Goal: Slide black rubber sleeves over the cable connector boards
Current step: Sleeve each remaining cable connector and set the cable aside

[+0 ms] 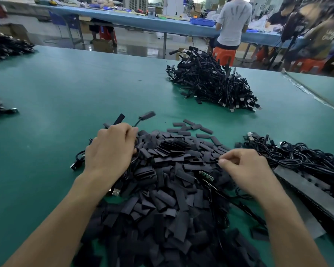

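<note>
Bare left hand [110, 149], right hand [245, 168], forearms [75, 199].

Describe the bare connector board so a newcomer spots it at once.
Start at the big heap of black sleeves on the green table. On its right side, just left of the right hand, lies the connector board. It is the one small green strip among flat black pieces.

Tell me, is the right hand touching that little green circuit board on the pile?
Apart. The head view shows black sleeves lying in the gap between the right hand and the green circuit board.
</note>
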`<state>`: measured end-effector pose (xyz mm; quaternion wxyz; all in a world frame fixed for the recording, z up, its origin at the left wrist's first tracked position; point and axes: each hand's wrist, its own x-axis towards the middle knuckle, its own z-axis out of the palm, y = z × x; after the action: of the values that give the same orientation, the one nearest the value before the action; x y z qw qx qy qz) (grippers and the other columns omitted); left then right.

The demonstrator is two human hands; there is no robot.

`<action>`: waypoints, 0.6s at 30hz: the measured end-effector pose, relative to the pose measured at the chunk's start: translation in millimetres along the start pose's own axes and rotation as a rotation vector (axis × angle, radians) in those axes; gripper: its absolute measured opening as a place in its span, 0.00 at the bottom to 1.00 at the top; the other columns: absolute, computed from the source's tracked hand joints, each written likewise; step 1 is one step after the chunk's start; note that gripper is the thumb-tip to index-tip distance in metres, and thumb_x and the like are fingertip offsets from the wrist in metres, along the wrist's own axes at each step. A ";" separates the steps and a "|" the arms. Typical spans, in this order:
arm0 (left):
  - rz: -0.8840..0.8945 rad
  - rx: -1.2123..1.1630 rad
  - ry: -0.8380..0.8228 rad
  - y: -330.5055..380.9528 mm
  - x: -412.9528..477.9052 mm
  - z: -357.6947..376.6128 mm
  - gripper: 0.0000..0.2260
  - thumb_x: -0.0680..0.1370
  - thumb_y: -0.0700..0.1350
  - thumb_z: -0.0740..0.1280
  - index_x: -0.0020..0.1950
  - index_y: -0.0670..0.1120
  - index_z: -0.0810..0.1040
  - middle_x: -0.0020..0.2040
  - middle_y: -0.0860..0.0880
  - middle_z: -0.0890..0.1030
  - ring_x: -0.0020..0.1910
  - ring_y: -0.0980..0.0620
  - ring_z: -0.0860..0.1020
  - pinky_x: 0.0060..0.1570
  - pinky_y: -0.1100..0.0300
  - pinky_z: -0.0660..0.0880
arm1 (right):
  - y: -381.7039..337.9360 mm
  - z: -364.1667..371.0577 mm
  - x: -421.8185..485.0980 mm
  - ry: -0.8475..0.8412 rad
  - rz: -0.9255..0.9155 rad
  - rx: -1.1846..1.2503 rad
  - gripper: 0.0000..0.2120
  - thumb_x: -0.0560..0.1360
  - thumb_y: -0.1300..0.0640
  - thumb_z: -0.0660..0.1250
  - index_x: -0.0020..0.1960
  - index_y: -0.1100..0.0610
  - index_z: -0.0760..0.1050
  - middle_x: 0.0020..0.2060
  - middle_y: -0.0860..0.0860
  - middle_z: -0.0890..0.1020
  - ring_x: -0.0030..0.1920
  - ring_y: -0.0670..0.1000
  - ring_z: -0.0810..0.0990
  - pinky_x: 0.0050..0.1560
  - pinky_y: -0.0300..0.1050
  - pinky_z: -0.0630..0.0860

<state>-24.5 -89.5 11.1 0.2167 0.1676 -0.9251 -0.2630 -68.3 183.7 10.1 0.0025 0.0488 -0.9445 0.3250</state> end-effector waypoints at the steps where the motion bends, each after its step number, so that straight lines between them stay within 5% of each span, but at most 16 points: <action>1: -0.021 0.058 0.020 -2.4 1.4 -0.4 0.12 0.83 0.54 0.60 0.47 0.52 0.80 0.37 0.51 0.82 0.39 0.45 0.80 0.36 0.53 0.71 | 0.8 1.5 -0.5 -0.063 0.027 -0.044 0.06 0.76 0.51 0.71 0.40 0.45 0.79 0.37 0.41 0.81 0.41 0.39 0.79 0.39 0.33 0.72; 5: -0.058 0.185 0.069 -8.0 3.5 3.5 0.14 0.83 0.44 0.61 0.67 0.52 0.76 0.58 0.44 0.81 0.51 0.37 0.79 0.42 0.49 0.69 | -5.5 12.7 -3.6 -0.211 0.052 -0.118 0.05 0.72 0.46 0.74 0.44 0.45 0.80 0.40 0.42 0.81 0.44 0.42 0.79 0.46 0.42 0.76; 9: -0.096 0.221 0.068 -13.5 5.0 3.3 0.18 0.79 0.36 0.61 0.64 0.53 0.80 0.66 0.49 0.75 0.59 0.41 0.75 0.44 0.46 0.71 | -9.2 18.8 -5.3 -0.217 0.021 -0.132 0.04 0.73 0.50 0.74 0.43 0.45 0.79 0.40 0.43 0.81 0.42 0.42 0.79 0.42 0.39 0.75; 14: 0.066 0.284 0.076 -6.3 0.8 1.5 0.11 0.77 0.41 0.67 0.58 0.48 0.84 0.63 0.47 0.78 0.61 0.42 0.72 0.54 0.44 0.73 | -9.7 12.7 -3.0 -0.148 -0.050 -0.066 0.07 0.79 0.56 0.67 0.52 0.48 0.83 0.45 0.43 0.83 0.44 0.40 0.78 0.41 0.33 0.70; 18: 0.229 -0.164 -0.028 17.7 -11.0 2.5 0.07 0.77 0.49 0.70 0.53 0.52 0.84 0.47 0.57 0.83 0.46 0.59 0.80 0.48 0.62 0.78 | -19.7 0.1 -3.9 -0.085 -0.096 0.415 0.07 0.78 0.60 0.68 0.47 0.49 0.81 0.31 0.40 0.82 0.33 0.36 0.78 0.35 0.30 0.73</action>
<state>-19.8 -69.4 15.6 0.2453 0.0389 -0.9165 -0.3137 -62.5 168.6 22.0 -0.0319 0.1068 -0.8532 0.5096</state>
